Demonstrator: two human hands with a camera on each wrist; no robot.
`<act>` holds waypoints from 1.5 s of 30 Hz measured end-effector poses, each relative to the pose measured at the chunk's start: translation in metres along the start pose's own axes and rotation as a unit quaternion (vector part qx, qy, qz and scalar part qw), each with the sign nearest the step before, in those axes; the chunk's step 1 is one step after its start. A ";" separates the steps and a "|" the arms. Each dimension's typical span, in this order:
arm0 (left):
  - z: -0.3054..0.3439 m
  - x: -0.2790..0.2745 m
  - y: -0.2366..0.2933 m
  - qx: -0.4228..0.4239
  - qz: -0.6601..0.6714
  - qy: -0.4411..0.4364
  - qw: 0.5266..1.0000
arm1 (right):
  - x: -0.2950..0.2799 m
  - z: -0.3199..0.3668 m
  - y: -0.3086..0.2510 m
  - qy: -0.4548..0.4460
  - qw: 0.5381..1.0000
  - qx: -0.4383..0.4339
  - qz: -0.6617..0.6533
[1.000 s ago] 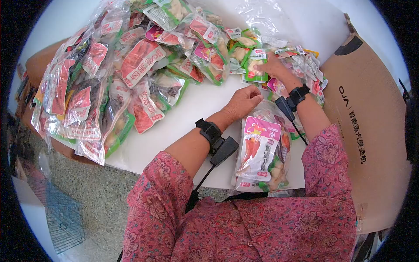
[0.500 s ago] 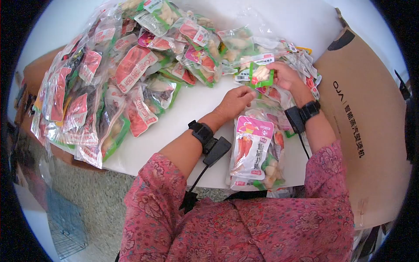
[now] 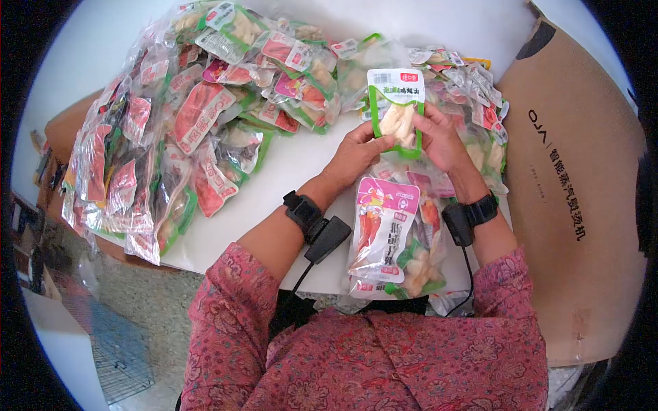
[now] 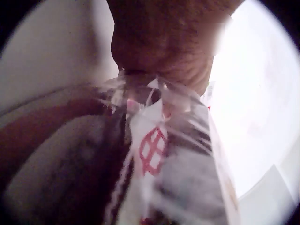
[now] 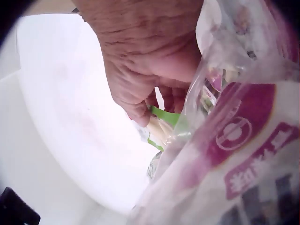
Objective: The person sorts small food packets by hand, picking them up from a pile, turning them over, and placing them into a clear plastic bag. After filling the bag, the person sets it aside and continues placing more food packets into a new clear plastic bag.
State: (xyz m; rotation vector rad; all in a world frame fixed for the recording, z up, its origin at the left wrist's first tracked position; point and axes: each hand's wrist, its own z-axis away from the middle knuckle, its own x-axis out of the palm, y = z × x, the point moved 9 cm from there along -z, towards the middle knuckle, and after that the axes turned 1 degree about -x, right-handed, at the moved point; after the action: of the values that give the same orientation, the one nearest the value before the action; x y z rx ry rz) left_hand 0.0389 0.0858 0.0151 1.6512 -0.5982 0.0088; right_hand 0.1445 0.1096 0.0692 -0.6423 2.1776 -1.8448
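Note:
Both hands hold one small snack pouch, upright, with a white top, green border and pale pieces showing through its window. My left hand pinches its lower left edge, thumb across the front. On the other side, my right hand grips the right edge with its thumb on the front. In the right wrist view the hand curls at the pouch's green edge. A filled clear plastic bag, with a pink-and-white packet on top, lies below the hands. Clear film hides the left fingers in the left wrist view.
A big heap of bagged pouches covers the left and back of the white table. Another pile of packets lies at the back right. A tall cardboard box stands along the right side.
My right hand has drawn the green-edged pouch from the back right pile towards me and turned it upright. My left hand, holding nothing before, has come onto its left edge.

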 end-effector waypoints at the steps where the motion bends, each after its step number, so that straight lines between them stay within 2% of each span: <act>1: -0.001 0.001 -0.001 0.003 0.007 -0.006 1.000 | -0.001 0.002 0.001 0.001 1.000 -0.002 -0.004; 4: 0.001 0.003 -0.002 -0.009 0.002 -0.019 1.000 | -0.002 0.008 0.008 -0.019 1.000 0.003 0.005; 6: 0.005 0.006 0.000 -0.025 -0.011 -0.027 0.999 | -0.002 0.012 0.012 -0.036 0.997 0.023 -0.058; 9: 0.009 0.009 0.002 -0.050 0.034 -0.024 0.998 | -0.004 0.016 0.019 -0.035 0.996 0.025 -0.074; 11: 0.006 -0.004 -0.008 -0.082 -0.016 0.024 0.996 | -0.011 0.015 0.034 -0.037 0.996 0.034 -0.068; 13: 0.005 -0.005 -0.014 -0.087 0.008 0.037 0.995 | -0.012 0.017 0.044 -0.038 0.996 0.046 -0.063; 15: 0.004 -0.004 -0.016 -0.089 0.056 0.024 0.994 | -0.016 0.015 0.049 -0.010 0.997 0.038 -0.064; 19: 0.005 -0.004 -0.016 -0.103 0.011 0.011 0.995 | -0.025 0.015 0.050 0.029 1.000 0.002 0.004; 21: 0.005 -0.002 -0.015 -0.095 0.016 0.002 0.995 | -0.017 0.016 0.048 -0.001 1.000 -0.001 -0.010; 25: 0.005 -0.006 -0.015 -0.087 -0.012 0.022 0.996 | -0.013 0.018 0.053 0.011 0.997 0.034 -0.068; 27: 0.005 -0.003 -0.016 -0.091 0.031 0.015 0.995 | -0.011 0.016 0.059 -0.025 0.995 0.045 -0.088; 30: 0.006 0.000 -0.013 -0.087 0.050 0.007 0.995 | -0.016 0.014 0.063 0.010 0.996 0.039 -0.085; 33: 0.003 -0.001 -0.016 -0.088 0.039 -0.011 0.995 | -0.010 0.017 0.058 -0.002 0.994 0.044 -0.103; 43: 0.000 -0.006 -0.022 -0.078 0.005 -0.015 0.997 | -0.011 0.014 0.059 -0.029 0.996 0.026 -0.075; 45: 0.001 -0.007 -0.019 -0.072 -0.015 -0.001 0.997 | -0.017 0.012 0.061 -0.005 0.998 0.019 -0.052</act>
State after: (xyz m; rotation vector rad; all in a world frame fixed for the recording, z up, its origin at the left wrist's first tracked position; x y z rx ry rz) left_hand 0.0395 0.0889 -0.0049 1.5204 -0.5627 -0.0572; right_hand 0.1537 0.1140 0.0055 -0.7676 2.1349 -1.9247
